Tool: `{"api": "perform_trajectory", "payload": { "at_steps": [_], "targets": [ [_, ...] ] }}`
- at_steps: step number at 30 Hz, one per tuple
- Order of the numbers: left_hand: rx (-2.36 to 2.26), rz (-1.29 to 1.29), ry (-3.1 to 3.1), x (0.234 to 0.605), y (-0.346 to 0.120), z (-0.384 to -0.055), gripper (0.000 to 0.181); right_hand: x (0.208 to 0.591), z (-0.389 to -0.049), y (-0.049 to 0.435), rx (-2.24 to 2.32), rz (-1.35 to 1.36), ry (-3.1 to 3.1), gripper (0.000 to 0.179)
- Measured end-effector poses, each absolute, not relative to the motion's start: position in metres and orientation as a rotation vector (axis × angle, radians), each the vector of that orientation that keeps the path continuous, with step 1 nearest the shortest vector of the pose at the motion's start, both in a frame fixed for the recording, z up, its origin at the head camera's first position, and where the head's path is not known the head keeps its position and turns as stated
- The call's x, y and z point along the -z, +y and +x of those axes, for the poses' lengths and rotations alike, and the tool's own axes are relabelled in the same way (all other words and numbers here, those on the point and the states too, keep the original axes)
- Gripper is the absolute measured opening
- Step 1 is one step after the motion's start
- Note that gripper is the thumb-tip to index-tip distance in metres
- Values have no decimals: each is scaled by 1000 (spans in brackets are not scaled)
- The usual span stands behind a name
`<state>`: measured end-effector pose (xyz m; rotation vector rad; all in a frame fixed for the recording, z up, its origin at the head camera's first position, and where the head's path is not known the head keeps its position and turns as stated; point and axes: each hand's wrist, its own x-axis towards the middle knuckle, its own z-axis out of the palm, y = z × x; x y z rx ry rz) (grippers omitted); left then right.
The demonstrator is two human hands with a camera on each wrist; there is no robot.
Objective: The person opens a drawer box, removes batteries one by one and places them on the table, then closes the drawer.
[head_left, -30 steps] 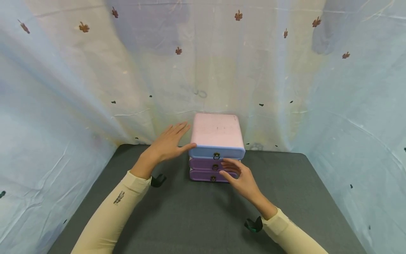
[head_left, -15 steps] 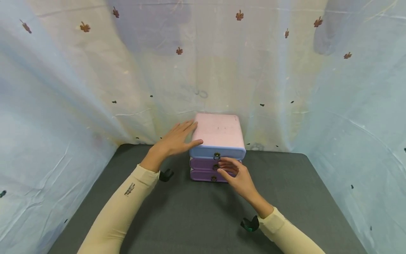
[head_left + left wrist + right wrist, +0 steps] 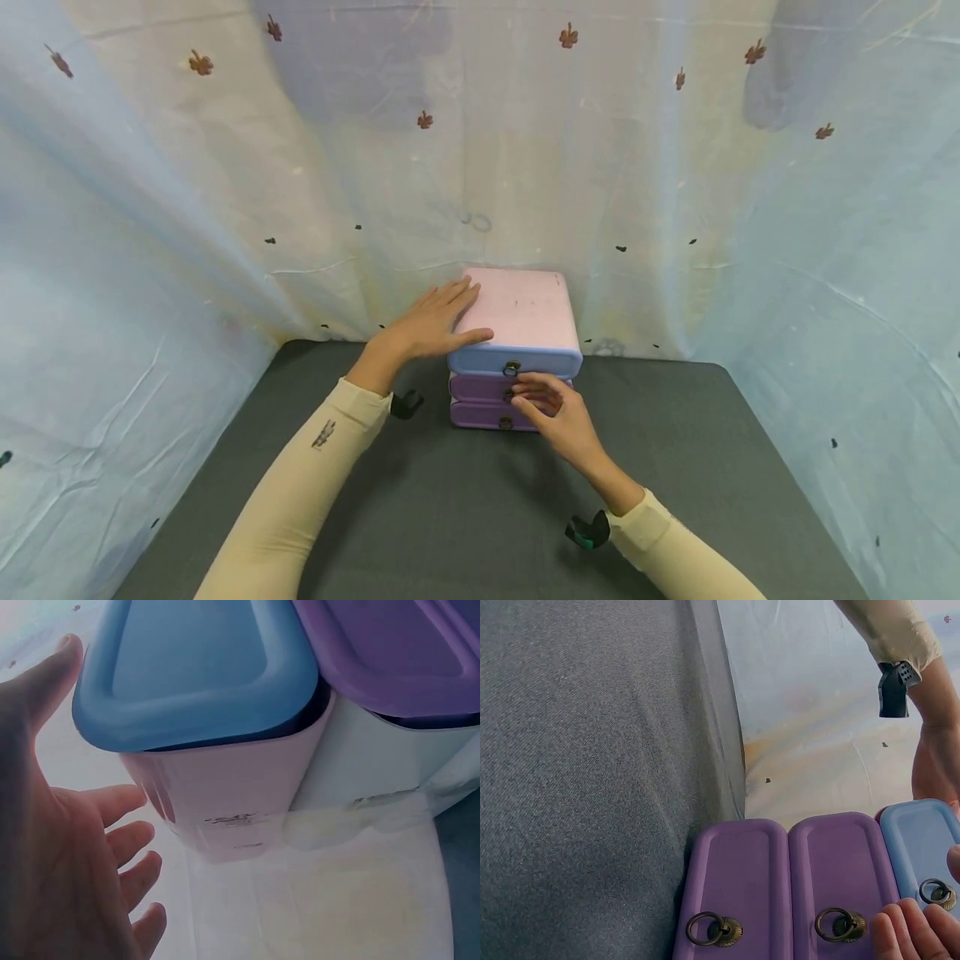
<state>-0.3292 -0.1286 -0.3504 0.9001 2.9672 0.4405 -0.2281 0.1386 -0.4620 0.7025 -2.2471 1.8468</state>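
Three box-shaped drawer units made up one stack at the back of the dark grey, cloth-covered worktop [image 3: 480, 517], near a pale patterned curtain [image 3: 510, 150]. The top unit was a glossy pink, round-cornered shell [image 3: 525, 308] holding one light-blue, round-cornered drawer front [image 3: 480, 361] (a dark gap showed between the two in the left wrist view). Below came two purple, round-cornered drawer fronts, the middle one [image 3: 476, 387] and the bottom one [image 3: 476, 414]; a white shell [image 3: 375, 761] showed behind purple in the left wrist view. Bronze-coloured metal ring pulls numbered three, one per front: top ring pull [image 3: 941, 895], middle ring pull [image 3: 847, 926] and bottom ring pull [image 3: 725, 931]. The fronts hid whatever the drawers contained. The two hands were apart from each other, and neither was clamped on anything. The left hand [image 3: 427, 329] lay spread at the pink shell's left edge, thumb over its top; contact could not be told. The right hand [image 3: 566, 421] was in front of the purple fronts, fingers lightly bent, thumb and fingertips separated near the top ring pull.
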Motion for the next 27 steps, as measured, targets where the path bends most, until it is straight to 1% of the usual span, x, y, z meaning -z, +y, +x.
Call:
{"api": "perform_trajectory", "payload": {
  "at_steps": [12,27],
  "targets": [
    [-461,895,2925,351,-120,-336,100,462,-231,131,-1997,672,-2180,29],
    [-493,893,2888,350,-116,-340,100,465,-241,128,-2005,731,-2147,22]
  ]
}}
